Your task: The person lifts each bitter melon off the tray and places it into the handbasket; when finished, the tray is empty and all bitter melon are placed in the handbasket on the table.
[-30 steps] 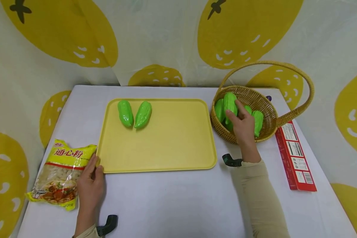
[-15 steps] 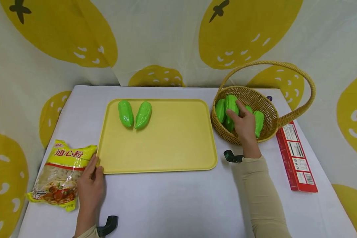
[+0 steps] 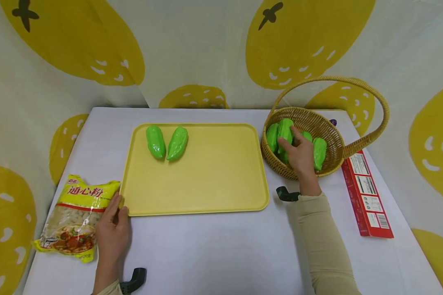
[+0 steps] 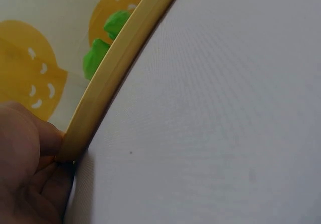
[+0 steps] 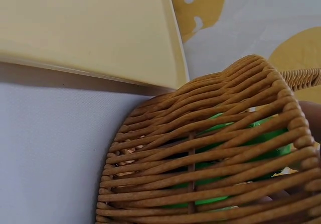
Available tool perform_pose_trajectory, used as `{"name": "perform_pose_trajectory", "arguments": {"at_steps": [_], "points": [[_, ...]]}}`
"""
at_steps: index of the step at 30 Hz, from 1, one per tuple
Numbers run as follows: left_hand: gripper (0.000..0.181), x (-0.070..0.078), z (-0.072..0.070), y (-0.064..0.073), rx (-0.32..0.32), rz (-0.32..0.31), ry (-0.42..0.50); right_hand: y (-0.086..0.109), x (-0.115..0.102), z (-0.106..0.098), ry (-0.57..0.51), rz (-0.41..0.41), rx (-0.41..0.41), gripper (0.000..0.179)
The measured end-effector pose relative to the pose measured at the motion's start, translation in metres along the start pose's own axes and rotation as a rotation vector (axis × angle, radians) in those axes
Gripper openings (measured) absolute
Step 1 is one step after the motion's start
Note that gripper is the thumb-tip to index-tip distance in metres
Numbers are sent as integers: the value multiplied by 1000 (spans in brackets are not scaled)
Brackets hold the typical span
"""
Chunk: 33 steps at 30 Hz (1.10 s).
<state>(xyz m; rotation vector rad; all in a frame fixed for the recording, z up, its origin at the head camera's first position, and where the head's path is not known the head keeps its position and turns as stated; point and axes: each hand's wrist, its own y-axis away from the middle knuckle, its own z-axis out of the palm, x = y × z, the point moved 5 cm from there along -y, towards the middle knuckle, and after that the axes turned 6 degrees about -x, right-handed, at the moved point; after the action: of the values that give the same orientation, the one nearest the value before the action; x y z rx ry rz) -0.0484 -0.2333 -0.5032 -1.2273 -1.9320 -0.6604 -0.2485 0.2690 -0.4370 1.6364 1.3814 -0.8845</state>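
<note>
In the head view my right hand [image 3: 302, 159] reaches into a wicker basket [image 3: 334, 143] and pinches a plump, ridged green bitter melon [image 3: 285, 130] between thumb and fingers. Several more bitter melons lie around it, partly covered by the hand. My left hand [image 3: 112, 233] holds the near left corner of a yellow tray [image 3: 206, 176]; in the left wrist view the thumb lies at the tray edge [image 4: 95, 101] with fingers beneath. Two bitter melons [image 3: 177, 143] rest at the tray's back left. The basket wall [image 5: 215, 148] hides most of the right hand in the right wrist view.
A yellow-topped bag of pasta [image 3: 75, 217] lies left of the tray, against the left hand. A long red box [image 3: 369, 196] sits to the right, partly under the basket. The tall basket handle [image 3: 376, 96] arches over the right side. A small purple thing [image 3: 333, 122] shows behind the basket.
The right hand and the bitter melon it holds shift very slightly within the basket. The left hand stays at the tray corner.
</note>
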Motion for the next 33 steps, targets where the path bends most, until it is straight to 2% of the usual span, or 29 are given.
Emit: {"name": "perform_pose_trajectory", "arguments": {"at_steps": [17,24,27,33], "points": [[45,-1,2,0,-4,-38,-2,3,-2,0,18,23,-19,75],[45,0,2,0,-5,-38,5,9,-7,-4,34,4,-22,78],[45,1,1,0,-5,-26,6,14,-11,-7,9,-35,25,75],[45,1,2,1,-9,-26,8,25,-34,-1,-122,-212,79,65]]}}
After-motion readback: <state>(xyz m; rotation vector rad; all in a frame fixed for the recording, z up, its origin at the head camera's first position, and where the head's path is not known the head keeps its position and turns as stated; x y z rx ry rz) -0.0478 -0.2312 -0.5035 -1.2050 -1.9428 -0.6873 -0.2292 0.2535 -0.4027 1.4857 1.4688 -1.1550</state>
